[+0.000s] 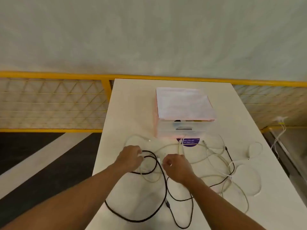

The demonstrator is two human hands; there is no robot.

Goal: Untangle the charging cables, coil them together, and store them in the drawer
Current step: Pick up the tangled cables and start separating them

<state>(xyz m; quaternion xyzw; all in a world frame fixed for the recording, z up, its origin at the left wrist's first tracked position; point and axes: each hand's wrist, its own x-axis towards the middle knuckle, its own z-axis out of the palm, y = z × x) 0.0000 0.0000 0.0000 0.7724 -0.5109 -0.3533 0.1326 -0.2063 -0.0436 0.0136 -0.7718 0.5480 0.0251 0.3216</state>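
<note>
Grips black cable [166, 190] loops in the left hand [131, 158]; pinches a white cable [180, 149] in the right hand [176, 168]. Has both tangled on the table [132, 105] before the drawer unit [182, 128].

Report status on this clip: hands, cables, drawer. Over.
Left hand grips black cable loops; right hand pinches a white cable. Rest tangled, uncoiled, across table. Drawer shut, nothing blocking it.

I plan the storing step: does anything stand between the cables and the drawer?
Nothing on the table blocks the way from the cables to the drawer, but the drawer itself looks closed.
</note>
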